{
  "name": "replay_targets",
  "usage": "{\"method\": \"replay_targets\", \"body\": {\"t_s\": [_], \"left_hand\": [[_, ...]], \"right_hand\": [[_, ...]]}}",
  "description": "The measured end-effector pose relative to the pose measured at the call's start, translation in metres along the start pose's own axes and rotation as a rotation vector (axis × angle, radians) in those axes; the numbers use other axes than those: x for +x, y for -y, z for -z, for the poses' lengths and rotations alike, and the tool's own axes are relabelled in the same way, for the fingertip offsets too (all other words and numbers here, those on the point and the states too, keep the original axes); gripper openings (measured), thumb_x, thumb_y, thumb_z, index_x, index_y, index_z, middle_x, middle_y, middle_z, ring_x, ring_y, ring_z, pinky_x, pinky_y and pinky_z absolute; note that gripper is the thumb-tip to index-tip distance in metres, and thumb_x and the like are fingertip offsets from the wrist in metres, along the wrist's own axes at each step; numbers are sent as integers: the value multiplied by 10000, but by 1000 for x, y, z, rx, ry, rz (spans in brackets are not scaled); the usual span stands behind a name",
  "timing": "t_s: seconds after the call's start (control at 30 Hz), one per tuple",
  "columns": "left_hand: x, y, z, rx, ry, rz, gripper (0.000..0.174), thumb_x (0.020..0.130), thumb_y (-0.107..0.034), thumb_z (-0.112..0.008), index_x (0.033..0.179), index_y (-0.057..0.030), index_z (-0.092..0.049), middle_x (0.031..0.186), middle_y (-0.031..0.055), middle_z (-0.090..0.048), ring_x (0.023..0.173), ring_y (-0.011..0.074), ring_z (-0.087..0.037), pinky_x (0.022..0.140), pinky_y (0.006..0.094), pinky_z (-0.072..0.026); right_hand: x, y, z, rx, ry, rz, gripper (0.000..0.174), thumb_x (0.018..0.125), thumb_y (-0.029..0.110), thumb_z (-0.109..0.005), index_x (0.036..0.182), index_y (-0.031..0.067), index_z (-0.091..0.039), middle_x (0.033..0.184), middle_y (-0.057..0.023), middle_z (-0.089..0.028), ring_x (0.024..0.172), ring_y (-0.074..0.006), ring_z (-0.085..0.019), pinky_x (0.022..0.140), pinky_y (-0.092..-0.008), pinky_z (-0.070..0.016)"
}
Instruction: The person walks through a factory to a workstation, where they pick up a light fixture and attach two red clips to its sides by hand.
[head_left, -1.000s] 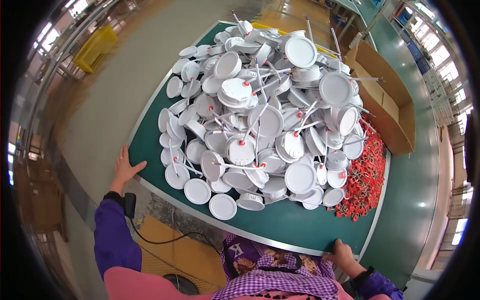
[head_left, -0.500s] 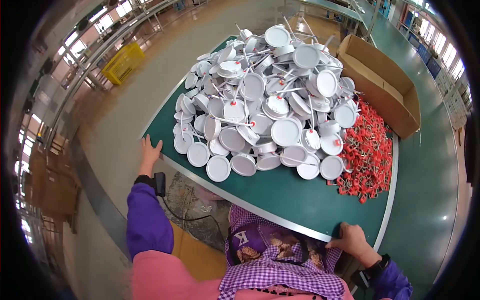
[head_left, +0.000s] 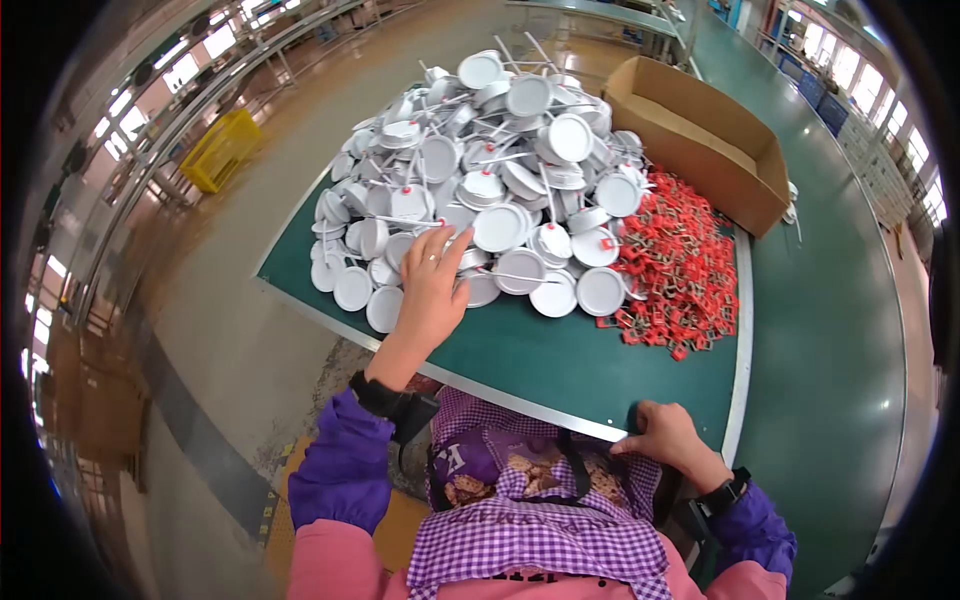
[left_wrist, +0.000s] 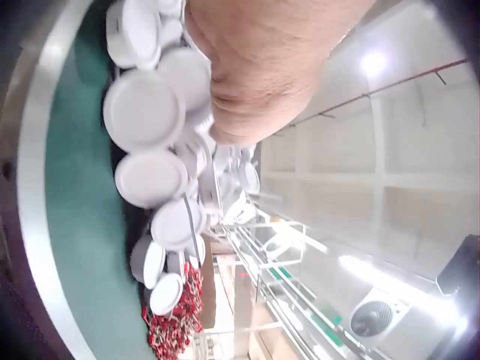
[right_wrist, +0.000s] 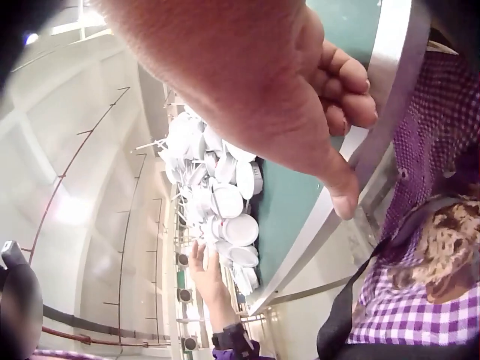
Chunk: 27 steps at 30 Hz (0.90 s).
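Note:
Round white lamp units (head_left: 500, 228) with wires lie in a big heap on the green table (head_left: 540, 370). My left hand (head_left: 432, 295) reaches over the heap's front edge, fingers extended among the units; whether it touches one I cannot tell. In the left wrist view, its palm side (left_wrist: 262, 67) covers part of the heap, fingertips out of frame. My right hand (head_left: 668, 436) rests at the table's front metal edge, near the right corner. The right wrist view shows that hand (right_wrist: 300, 105) with fingers bent over the edge, thumb against the metal rim.
A pile of small red-and-metal clips (head_left: 680, 265) lies right of the heap. An open cardboard box (head_left: 700, 140) stands behind it. A green conveyor surface (head_left: 830, 350) runs along the right. A yellow crate (head_left: 222, 150) stands on the floor at the left.
My left hand has left the table's left corner and moved right, over the front of the heap. My right hand stays at the front edge. The head view has shifted.

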<state>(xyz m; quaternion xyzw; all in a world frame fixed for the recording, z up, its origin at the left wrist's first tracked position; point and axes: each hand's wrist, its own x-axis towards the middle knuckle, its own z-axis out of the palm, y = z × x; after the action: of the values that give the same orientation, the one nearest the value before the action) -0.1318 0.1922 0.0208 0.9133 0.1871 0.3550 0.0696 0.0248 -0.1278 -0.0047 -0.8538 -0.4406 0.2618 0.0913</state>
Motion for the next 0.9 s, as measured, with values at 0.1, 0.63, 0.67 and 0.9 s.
{"method": "replay_targets", "body": {"t_s": [0.1,0.63,0.67,0.9], "left_hand": [[22,-10,-13,50,66,-33,576,674,5,-587,1230,-99,-474,1242,123,-446,1164,307,-393,948,466,-298],[-77,46,1,169,-487,458,407,822,-147,-592,1190,-16,-475,1279,213,-372,1183,357,-358,994,467,-261],[-82,44,1,169,-522,549,416,831,-156,-590,1201,-16,-461,1287,219,-360,1191,357,-348,994,467,-263],[-68,-54,-24,-16,-121,213,503,717,-105,-659,1184,-63,-478,1257,153,-393,1186,327,-332,988,427,-261]], "right_hand": [[-2,-10,-5,126,-39,54,447,604,395,-777,718,21,-561,624,-131,-584,612,-313,-592,549,-393,-454],[21,-29,5,566,-370,75,193,735,98,-682,856,-7,-575,725,-122,-618,572,-202,-576,546,-299,-459],[23,-27,4,571,-358,82,193,735,98,-682,856,-7,-575,725,-122,-618,572,-202,-576,546,-299,-459],[34,-11,9,489,-418,137,180,744,66,-658,885,-3,-570,736,-121,-603,561,-184,-562,534,-299,-450]]}}
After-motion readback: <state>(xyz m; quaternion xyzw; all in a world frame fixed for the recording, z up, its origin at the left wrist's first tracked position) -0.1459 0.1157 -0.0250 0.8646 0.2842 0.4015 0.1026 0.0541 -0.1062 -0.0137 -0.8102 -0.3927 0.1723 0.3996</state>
